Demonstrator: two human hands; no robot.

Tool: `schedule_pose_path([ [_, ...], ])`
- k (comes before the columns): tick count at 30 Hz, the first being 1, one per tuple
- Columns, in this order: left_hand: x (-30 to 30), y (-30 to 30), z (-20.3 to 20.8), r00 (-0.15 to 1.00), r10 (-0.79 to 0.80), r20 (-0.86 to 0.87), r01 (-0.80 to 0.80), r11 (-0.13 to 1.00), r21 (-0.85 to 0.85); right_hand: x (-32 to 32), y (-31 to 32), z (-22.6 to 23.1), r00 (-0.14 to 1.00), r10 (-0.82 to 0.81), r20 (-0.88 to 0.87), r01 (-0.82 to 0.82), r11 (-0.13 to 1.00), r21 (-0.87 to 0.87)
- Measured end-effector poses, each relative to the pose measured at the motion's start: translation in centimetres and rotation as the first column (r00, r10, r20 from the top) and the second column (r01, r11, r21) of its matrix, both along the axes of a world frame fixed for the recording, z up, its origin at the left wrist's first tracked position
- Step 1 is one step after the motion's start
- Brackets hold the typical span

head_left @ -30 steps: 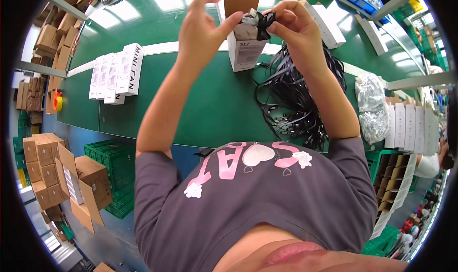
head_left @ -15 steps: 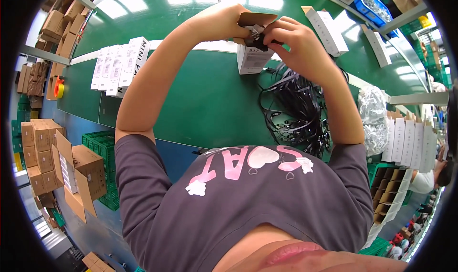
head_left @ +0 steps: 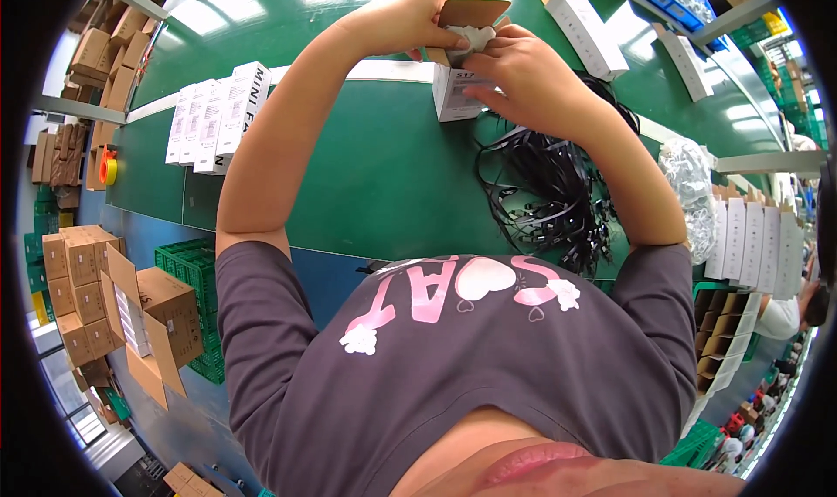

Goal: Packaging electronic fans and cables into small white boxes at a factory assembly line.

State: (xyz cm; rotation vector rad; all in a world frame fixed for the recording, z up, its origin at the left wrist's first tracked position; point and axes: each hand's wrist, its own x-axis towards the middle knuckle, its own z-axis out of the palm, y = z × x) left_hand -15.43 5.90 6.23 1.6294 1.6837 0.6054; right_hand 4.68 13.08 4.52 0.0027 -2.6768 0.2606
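A slim white carton (head_left: 452,96) stands upright on the green table, its brown inner flap (head_left: 475,11) raised at the top. My left hand (head_left: 417,24) is closed around the carton's upper left edge, its thumb reaching over the mouth. Crumpled whitish wrap (head_left: 473,38) bulges from the opening between my hands. Bent over the right side of the mouth, my right hand (head_left: 534,77) has its fingers at the wrap and its thumb low by the carton's front; what its fingertips grip is hidden. Beneath my right forearm lies a tangle of black straps (head_left: 558,179).
Several white cartons (head_left: 209,122) stand at the left. Two more, a white carton (head_left: 588,39) and a thinner one (head_left: 684,64), lie at the far right. Clear plastic bags (head_left: 689,192) sit by the right edge, near a blue bin (head_left: 676,9). Green crates (head_left: 187,270) stand lower left.
The whitish wrap now shows larger at the carton's mouth, and the dark piece seen there is covered. My right hand has turned over the opening, its thumb lower. The view has shifted slightly.
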Motion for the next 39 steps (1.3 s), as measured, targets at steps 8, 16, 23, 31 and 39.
schedule_pose_path([
  [8, 0.6, -2.1, 1.0, 0.984, 0.089, -0.157, -0.071, 0.99, 0.119, 1.7, -0.1, -0.6, 0.908, -0.071, -0.413, 0.021, 0.992, -0.126],
  [16, 3.2, -2.7, -8.4, 0.76, 0.311, 0.57, -0.537, 0.795, 0.283, 1.4, -2.0, -5.5, 0.911, -0.282, -0.302, 0.161, 0.916, -0.368],
  [23, 3.2, -3.3, -10.8, 0.85, -0.011, 0.527, -0.402, 0.632, 0.663, 1.5, -1.0, -7.6, 0.887, -0.278, -0.368, 0.049, 0.85, -0.524],
  [31, 4.0, -4.6, -7.3, 0.925, 0.364, -0.11, -0.157, 0.628, 0.762, 0.9, -1.2, -6.9, 0.874, -0.301, -0.38, 0.039, 0.825, -0.564],
  [39, 4.6, -5.1, -7.7, 0.845, 0.435, -0.311, -0.066, 0.662, 0.747, 1.3, -1.3, -7.2, 0.871, -0.313, -0.378, 0.064, 0.836, -0.545],
])
